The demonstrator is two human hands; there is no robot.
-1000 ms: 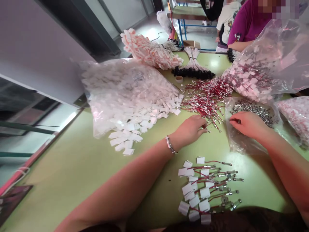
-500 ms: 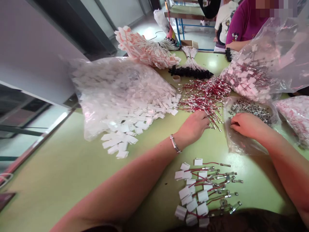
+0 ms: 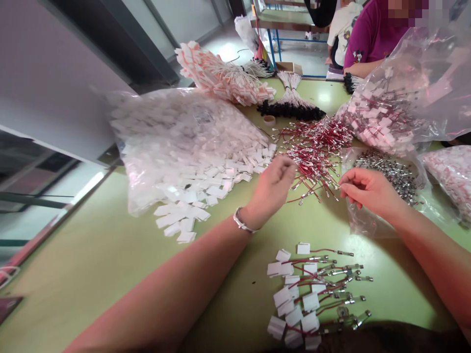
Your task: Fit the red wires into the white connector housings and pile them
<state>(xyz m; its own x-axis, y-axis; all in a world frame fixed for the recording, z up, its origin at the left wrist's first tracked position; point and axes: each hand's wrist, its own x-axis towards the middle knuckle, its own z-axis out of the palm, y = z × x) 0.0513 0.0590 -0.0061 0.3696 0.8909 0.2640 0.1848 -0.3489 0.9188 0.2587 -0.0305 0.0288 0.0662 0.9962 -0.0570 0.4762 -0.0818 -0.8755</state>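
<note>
Pinching a red wire (image 3: 308, 192), the left hand (image 3: 271, 186) lifts; right hand (image 3: 364, 189) fingers pinch a metal part (image 3: 344, 189).

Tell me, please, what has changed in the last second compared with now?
The left hand lifted off the pile of red wires, drawing one red wire out. The right hand rose from the bag of metal parts, fingers pinched. The finished assemblies and white tags stayed put.

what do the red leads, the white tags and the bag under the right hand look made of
Red leads: glossy red plastic-looking insulation with shiny metal ends.
White tags: flat, matte; paper or plastic, cannot tell which.
Bag under the right hand: thin clear plastic film, creased and glinting.
</note>
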